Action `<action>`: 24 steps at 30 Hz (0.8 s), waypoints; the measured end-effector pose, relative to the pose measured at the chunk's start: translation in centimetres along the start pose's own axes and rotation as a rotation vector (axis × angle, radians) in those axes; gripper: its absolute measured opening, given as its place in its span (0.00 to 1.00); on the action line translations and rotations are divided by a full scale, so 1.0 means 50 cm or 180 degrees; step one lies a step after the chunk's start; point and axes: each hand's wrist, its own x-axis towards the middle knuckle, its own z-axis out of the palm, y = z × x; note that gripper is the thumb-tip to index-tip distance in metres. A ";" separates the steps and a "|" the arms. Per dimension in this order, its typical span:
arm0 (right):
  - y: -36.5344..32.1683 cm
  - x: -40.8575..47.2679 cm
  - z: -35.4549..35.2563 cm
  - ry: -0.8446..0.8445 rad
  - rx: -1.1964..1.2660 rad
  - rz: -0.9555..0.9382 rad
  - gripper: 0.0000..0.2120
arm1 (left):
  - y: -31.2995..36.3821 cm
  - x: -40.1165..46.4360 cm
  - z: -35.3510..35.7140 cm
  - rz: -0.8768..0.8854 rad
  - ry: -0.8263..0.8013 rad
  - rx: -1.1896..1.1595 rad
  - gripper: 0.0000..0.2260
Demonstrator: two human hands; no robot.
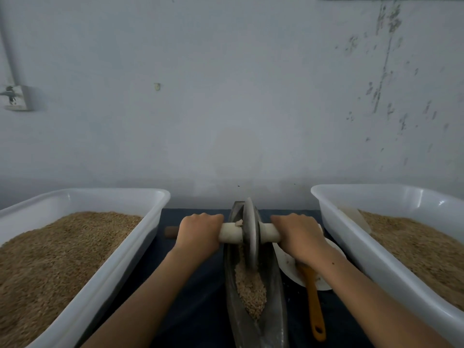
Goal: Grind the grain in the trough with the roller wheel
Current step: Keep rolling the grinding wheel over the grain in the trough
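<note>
Hands first: two of them, both curled over one pale handle [270,232] that runs crosswise through one grey wheel [251,234]. Her or his left hand [198,234] grips the handle just left of the wheel, the right hand [298,236] just right of it, knuckles up, fingers wrapped round. The wheel stands upright in one long dark trough [273,297] that points away toward the wall, toward the trough's far end — near it, grain [249,287] lies heaped in the groove. Two white tubs flank the work: the left tub [105,275] and the right tub [391,267], each filled with brown grain. One white plate [286,262] sits just right of the trough, partly under the right wrist, with one orange-handled brush [313,305] lying on it (its head is hidden). All rests on a dark cloth [193,292].
</note>
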 end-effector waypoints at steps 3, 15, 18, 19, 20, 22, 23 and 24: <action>0.004 -0.002 -0.029 -0.0613 -0.0050 -0.0216 0.10 | -0.010 0.005 -0.021 0.0069 -0.0897 -0.0149 0.15; 0.001 0.002 -0.008 -0.0216 -0.0030 -0.0030 0.05 | -0.003 0.002 -0.007 0.0006 -0.0221 0.0130 0.12; -0.002 0.002 0.006 0.0054 0.0030 0.0129 0.05 | 0.002 0.000 0.005 -0.0053 0.0146 0.0107 0.11; -0.001 0.002 0.004 0.0028 0.0029 0.0112 0.05 | 0.001 0.000 0.005 -0.0042 0.0127 0.0083 0.11; 0.000 0.001 -0.001 -0.0044 0.0013 0.0070 0.06 | -0.001 0.001 0.003 -0.0020 0.0027 0.0062 0.11; 0.002 0.000 -0.016 -0.0328 -0.0045 -0.0064 0.09 | -0.007 0.003 -0.007 0.0016 -0.0438 -0.0009 0.14; 0.003 -0.001 -0.025 -0.0542 -0.0073 -0.0128 0.10 | -0.009 0.004 -0.014 0.0011 -0.0756 -0.0070 0.15; 0.003 -0.002 -0.035 -0.0785 -0.0087 -0.0174 0.12 | -0.011 0.004 -0.022 -0.0011 -0.1073 -0.0144 0.17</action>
